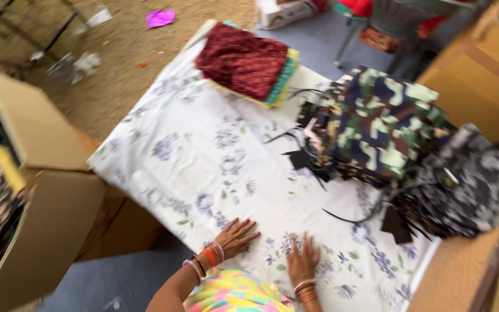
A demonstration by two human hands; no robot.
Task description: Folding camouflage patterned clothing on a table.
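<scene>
My left hand (236, 236) lies flat, fingers spread, on a white sheet with purple flowers (203, 156) that covers a table. Close beside it my right hand (303, 260) also presses palm down on the sheet near the front edge. Both wrists wear bangles. Neither hand holds anything. A pile of camouflage-patterned cloth pieces (376, 124) with black straps lies further back on the right, out of reach of both hands.
A folded stack with maroon patterned cloth on top (242, 62) sits at the far end. A grey camouflage pile (469, 179) lies at the right. Cardboard boxes (47, 190) stand to the left, another (480, 75) to the right. A chair (376, 29) stands behind.
</scene>
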